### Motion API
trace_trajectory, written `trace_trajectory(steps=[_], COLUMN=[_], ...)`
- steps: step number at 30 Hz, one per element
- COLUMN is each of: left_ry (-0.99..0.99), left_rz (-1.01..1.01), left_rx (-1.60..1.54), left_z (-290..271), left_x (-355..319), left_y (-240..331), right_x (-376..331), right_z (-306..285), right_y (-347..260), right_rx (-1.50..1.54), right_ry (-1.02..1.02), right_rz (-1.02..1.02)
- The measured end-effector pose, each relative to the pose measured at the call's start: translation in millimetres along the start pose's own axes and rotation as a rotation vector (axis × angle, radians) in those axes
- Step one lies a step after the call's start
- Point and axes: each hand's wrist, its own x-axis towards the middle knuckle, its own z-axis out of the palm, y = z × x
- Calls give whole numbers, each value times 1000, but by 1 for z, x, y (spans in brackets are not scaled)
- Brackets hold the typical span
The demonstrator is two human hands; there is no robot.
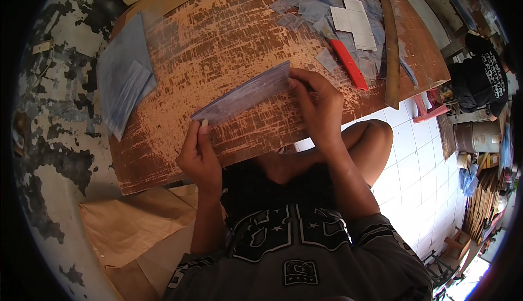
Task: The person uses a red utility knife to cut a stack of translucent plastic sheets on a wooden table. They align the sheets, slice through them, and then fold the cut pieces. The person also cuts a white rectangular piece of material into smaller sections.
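Between my two hands stretches a long, narrow stack of clear bluish plastic strips (245,95), tilted above the worn table. My left hand (200,151) pinches its lower left end between thumb and finger. At the upper right end, my right hand (318,96) grips the strips with the thumb on the near side. To the left lies a pile of larger clear plastic sheets (122,50), with a stack of cut strips (124,96) resting on it. A red box cutter (348,64) lies to the right of my right hand, apart from it.
The scratched wooden table (218,39) carries many small plastic offcuts (313,11), a white cross-shaped card (354,20) and a wooden ruler (391,50) at the right. Brown paper (139,224) lies below the table's left edge. Another person (482,77) is at the far right.
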Motion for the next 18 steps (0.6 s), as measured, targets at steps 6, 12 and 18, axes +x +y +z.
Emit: trace_trajectory(steps=[6, 12, 18], left_ry=[31, -5, -90], left_rz=[44, 67, -62], left_rx=[62, 129, 42], left_z=[0, -1, -10], left_x=[-3, 4, 16], left_y=[-3, 9, 7], right_x=[-1, -3, 7], right_z=[2, 3, -6], right_y=[3, 3, 9], right_rx=[-122, -35, 23], right_ry=[43, 20, -134], right_rz=[-163, -43, 70])
